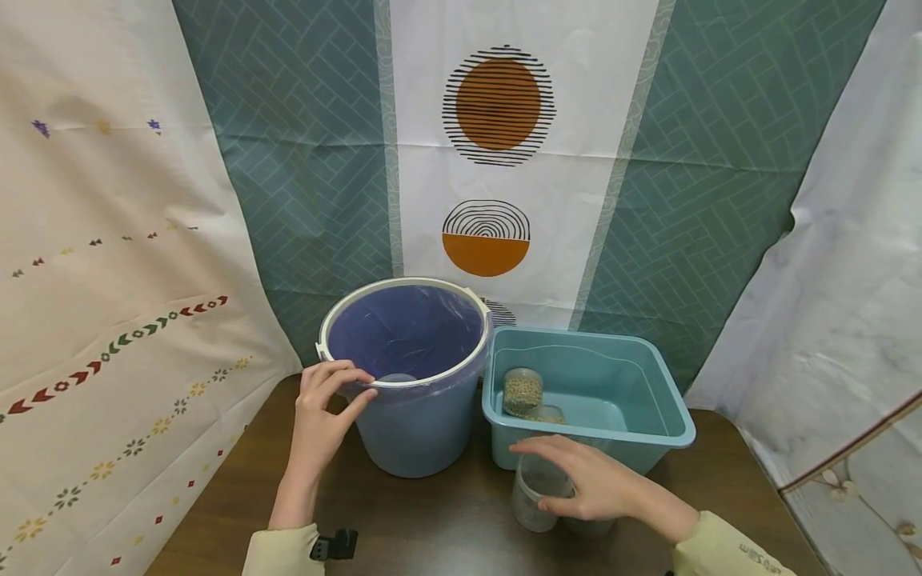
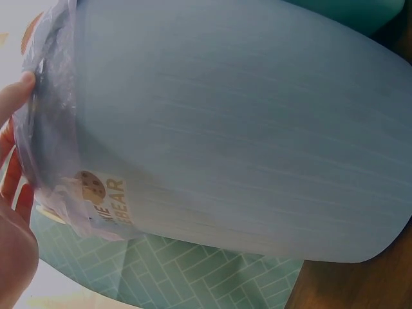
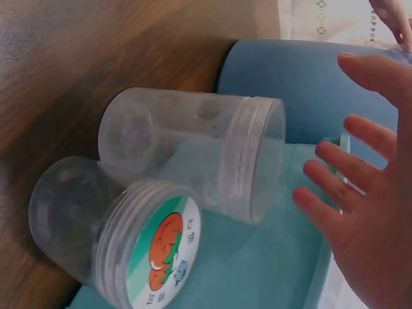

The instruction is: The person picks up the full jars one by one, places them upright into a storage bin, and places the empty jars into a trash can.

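Observation:
My left hand (image 1: 320, 412) is at the near-left rim of a blue bin (image 1: 414, 440), fingers loosely bent and apart. Its fingertips are at the bag-lined edge; firm contact is hard to tell. A pale round object (image 1: 396, 378) shows inside the bin, partly hidden by the rim. My right hand (image 1: 587, 480) hovers with spread fingers over two clear plastic jars. The taller-looking clear jar (image 3: 174, 141) stands upright with no lid visible. Beside it, a second jar (image 3: 77, 219) wears a lid with a green, white and orange label (image 3: 166, 248). Nothing is held in my right hand.
A teal tub (image 1: 612, 400) stands right of the bin, behind the jars. In it are a jar of beige pellets (image 1: 522, 392) and another container (image 1: 551, 414), partly hidden by the tub wall. A patterned curtain (image 1: 310, 160) hangs behind the wooden table (image 1: 410, 528).

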Demonstrator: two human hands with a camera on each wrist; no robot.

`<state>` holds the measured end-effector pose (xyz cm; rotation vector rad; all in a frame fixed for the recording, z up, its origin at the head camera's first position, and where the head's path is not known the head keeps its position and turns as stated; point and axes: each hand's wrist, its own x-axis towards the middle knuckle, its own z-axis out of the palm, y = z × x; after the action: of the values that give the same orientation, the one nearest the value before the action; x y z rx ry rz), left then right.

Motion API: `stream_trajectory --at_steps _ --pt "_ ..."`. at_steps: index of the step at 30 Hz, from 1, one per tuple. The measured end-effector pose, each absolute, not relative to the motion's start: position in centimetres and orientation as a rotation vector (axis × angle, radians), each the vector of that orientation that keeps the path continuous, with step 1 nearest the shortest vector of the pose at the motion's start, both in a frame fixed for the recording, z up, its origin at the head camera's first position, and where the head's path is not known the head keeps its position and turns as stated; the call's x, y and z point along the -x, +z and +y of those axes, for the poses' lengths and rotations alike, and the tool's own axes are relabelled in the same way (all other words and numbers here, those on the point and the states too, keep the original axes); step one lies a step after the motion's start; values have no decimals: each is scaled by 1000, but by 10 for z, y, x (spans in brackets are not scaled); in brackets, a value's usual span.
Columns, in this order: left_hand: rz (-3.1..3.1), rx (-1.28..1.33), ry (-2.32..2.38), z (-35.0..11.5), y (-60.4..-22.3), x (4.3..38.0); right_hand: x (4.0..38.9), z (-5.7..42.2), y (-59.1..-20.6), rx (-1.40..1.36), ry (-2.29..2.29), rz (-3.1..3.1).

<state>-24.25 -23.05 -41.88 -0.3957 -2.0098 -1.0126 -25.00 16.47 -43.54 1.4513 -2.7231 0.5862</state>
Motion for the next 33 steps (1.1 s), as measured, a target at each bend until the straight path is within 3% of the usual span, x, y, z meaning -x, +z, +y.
stream_trajectory --at_steps 33 --pt "-1984 422 -1018 -228 -417 241 255 161 -448 -1533 290 -2832"
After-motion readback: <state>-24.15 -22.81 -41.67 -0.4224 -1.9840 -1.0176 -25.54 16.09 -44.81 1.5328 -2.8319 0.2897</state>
